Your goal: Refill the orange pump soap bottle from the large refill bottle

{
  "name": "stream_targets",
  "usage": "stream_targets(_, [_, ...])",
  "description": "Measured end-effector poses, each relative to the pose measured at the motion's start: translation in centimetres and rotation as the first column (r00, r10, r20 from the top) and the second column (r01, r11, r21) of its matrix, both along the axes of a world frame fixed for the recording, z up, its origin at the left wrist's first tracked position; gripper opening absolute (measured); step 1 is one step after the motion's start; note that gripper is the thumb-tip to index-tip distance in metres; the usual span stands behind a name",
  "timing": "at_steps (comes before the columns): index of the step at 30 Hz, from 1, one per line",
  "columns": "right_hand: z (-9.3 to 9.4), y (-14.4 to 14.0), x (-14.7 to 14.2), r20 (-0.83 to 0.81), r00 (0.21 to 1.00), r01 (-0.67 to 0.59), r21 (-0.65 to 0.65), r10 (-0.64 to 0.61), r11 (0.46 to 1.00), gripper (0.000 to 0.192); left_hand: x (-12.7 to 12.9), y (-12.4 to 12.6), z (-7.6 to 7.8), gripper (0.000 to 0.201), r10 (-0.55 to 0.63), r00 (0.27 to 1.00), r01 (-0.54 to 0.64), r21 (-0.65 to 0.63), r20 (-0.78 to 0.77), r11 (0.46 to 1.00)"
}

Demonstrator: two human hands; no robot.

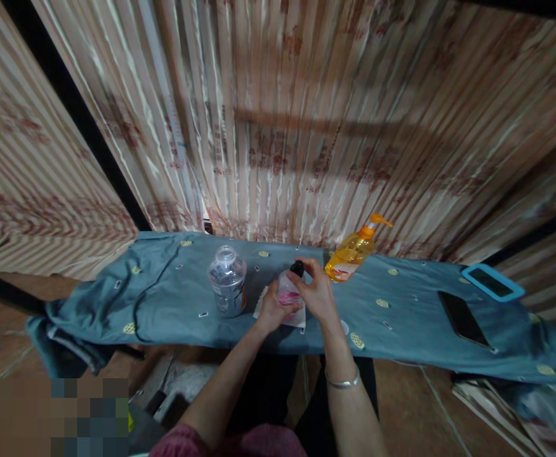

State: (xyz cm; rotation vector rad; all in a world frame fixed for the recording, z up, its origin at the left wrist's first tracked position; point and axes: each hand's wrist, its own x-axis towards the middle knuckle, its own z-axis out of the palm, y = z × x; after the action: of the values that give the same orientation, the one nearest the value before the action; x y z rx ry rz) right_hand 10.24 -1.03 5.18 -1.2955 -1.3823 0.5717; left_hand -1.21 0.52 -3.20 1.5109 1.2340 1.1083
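Note:
A small clear bottle [287, 285] with a pink label stands on a white tissue [298, 319] near the front of the table. My left hand [274, 309] is wrapped round the bottle's lower body. At its top, the fingers of my right hand [317, 292] grip the black cap [297, 268], which sits at the bottle's neck; whether it is loose I cannot tell. To the left stands a clear, uncapped plastic bottle [228, 282]. On the right, behind my right hand, is an orange pump bottle [351, 255].
A blue-green patterned cloth [164, 304] covers the narrow table. Toward its right end lie a dark phone [463, 318] and a blue-framed tablet-like device [493, 282]. A striped curtain [278, 127] hangs directly behind, with a dark pole [78, 114] at left.

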Motion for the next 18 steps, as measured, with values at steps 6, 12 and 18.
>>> stream_targets(6, [0.8, 0.1, 1.5, -0.164, 0.976, -0.131, 0.072, 0.141, 0.989, 0.043, 0.0, 0.2, -0.3, 0.061, -0.01, 1.0, 0.009, 0.015, 0.015, 1.0])
stream_targets(12, [-1.8, -1.5, 6.3, -0.015, 0.999, 0.048, -0.108, -0.05, 0.993, 0.042, 0.1, 0.4, -0.8, 0.059, -0.006, 1.0, 0.006, 0.013, 0.015, 1.0])
stream_targets(18, [-6.8, -4.1, 8.8, 0.568, 0.817, 0.371, -0.382, -0.102, 0.846, 0.026, 0.1, 0.4, -0.8, 0.054, 0.005, 1.0, -0.004, 0.024, -0.029, 1.0])
